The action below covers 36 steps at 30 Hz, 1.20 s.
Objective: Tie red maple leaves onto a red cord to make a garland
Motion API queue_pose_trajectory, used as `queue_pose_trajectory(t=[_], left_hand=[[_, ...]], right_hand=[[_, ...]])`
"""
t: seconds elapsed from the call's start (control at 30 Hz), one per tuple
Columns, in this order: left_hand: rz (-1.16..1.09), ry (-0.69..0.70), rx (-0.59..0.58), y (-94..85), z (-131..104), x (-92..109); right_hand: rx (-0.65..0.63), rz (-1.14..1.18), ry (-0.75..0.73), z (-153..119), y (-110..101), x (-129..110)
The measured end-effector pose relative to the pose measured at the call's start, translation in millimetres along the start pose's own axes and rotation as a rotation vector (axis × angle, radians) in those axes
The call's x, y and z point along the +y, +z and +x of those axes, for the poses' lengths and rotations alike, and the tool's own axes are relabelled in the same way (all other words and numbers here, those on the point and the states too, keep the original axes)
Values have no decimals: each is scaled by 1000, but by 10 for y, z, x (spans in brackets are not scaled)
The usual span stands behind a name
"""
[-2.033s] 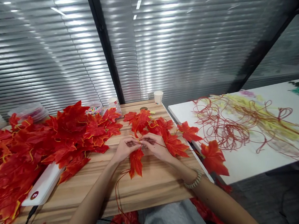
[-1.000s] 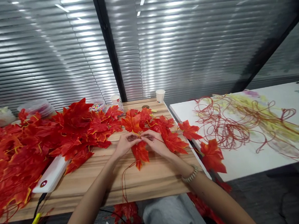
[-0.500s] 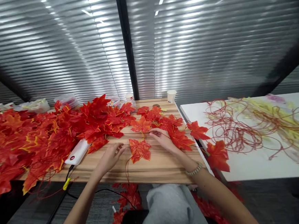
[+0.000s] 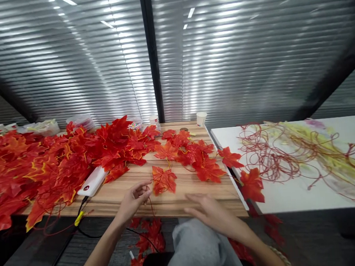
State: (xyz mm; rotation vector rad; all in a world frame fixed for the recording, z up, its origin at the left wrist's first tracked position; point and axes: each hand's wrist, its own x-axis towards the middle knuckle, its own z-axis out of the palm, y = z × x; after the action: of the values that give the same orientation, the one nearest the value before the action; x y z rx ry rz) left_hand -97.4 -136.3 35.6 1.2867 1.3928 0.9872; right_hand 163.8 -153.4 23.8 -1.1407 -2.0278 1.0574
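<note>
Landmark is the single front leaf (image 4: 164,180), lying flat on the wood-grain table (image 4: 131,175) near its front edge. Left hand (image 4: 133,202) is just left of it, fingers curled in a narrow pinch, seemingly on a thin red cord (image 4: 151,204) that runs down past the table edge; probably pinched because cord that thin is hard to control otherwise. Exact fingertip contact is too small to tell. Right hand (image 4: 213,212), right of and nearer the wearer than the leaf, is blurred, fingers wide and extended, nothing visible in it. Beyond and right of the leaf is a leaf cluster (image 4: 194,154); further right, one leaf (image 4: 251,184) reaches across the gap toward the white table (image 4: 281,200), likely because a strand carries it there. Big leaf pile (image 4: 69,158) left of the landmark, probably heaped to save room. White device (image 4: 92,181) also left, by the pile's front, black cable (image 4: 83,201) leaving its near end, so likely sits close to the edge for the cable. Paper cup (image 4: 201,119) beyond and right, at the back, presumably out of the hands' way. Tangled red cords (image 4: 271,158) well right, loosely spread.
</note>
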Motion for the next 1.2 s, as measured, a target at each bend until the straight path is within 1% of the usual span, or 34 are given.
queue_pose_trajectory(t=[0.07,0.17,0.27,0.33,0.43,0.53,0.67,0.73,0.83,0.97,1.07,1.2], left_hand=[[-56,-12,11,33,-43,135],[-114,-3,-17,98,-125,255],[-126,34,-38,123,-195,291],[-94,65,-41,105,-231,288],[-14,96,-55,56,-276,256],[28,123,-84,29,-316,179],[21,148,-117,50,-374,8],[-21,161,-119,73,-404,-76],[-148,174,-85,105,-433,-138],[-292,71,20,95,-389,-90],[-325,2,95,36,-303,-33],[-331,-20,138,-60,-172,-43]], right_hand=[[-87,105,-34,-11,98,-188],[-104,216,-64,127,315,-366],[-151,306,-84,263,538,-416],[-155,375,-68,281,656,-410],[-135,492,0,209,765,-380],[-103,602,50,101,824,-341],[-103,730,100,5,917,-278],[-91,774,135,-25,982,-249],[-63,823,187,-69,1091,-228],[-100,854,246,-163,1200,-245],[-138,830,297,-269,1239,-239],[-186,778,340,-460,1276,-124]])
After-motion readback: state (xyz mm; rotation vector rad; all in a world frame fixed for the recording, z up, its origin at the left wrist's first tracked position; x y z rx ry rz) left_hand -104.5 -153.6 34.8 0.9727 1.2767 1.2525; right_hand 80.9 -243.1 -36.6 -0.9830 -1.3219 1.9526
